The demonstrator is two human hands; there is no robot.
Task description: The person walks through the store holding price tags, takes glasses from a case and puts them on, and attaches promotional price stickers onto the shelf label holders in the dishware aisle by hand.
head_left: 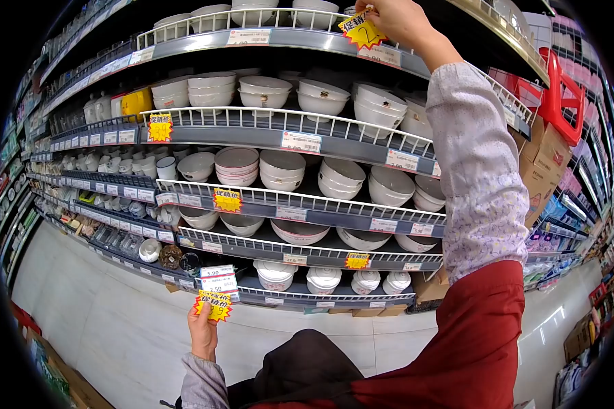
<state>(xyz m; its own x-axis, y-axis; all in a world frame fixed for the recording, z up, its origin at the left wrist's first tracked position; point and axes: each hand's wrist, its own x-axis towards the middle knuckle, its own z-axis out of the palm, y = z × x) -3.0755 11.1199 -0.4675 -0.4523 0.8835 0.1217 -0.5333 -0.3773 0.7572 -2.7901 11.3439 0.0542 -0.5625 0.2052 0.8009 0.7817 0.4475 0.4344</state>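
Note:
My right hand (389, 19) is raised to the upper shelf, its fingers closed on a yellow and red promotion tag (363, 31) at the shelf's front edge, beside a white price label (380, 54). Low in front of me, my left hand (203, 332) pinches a small stack of yellow promotion tags (213, 306), with white price labels (219, 278) sticking up above them. White bowls (314, 13) stand behind the wire rail near my right hand. Further yellow tags hang on lower shelf edges, one of them (160, 127) at the left.
Stacked white bowls (265, 93) fill several shelves with wire rails. Lidded white pots (275, 275) stand on the bottom shelf. At the right are a red plastic stool (561, 99) and cardboard boxes (544, 160). Light floor tiles (116, 300) show below.

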